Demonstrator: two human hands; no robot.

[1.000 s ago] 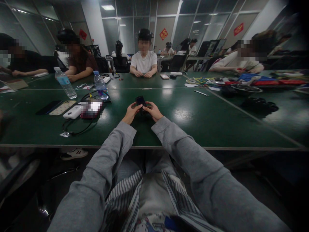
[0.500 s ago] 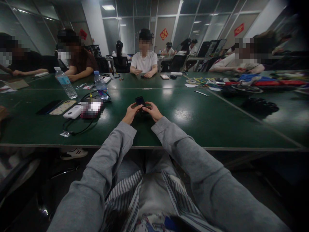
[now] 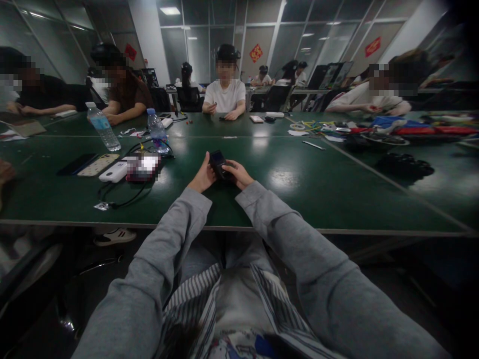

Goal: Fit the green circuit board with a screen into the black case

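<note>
Black device (image 3: pixel 217 160), left hand (image 3: pixel 203 175) on one edge, right hand (image 3: pixel 239 174) opposite

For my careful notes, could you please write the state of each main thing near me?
Black device: between both hands, screen dark
Left hand: touching device, thumb raised
Right hand: holding device, thumb on top
White-capped bottle: closed, standing
Blue-capped bottle: closed, standing
Dark phone: lying flat
White device: lying flat
Red-edged device: flat, top bright
Black cable: loosely looped

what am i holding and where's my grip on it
A small black device: left hand at its left side, right hand at its right.
</note>
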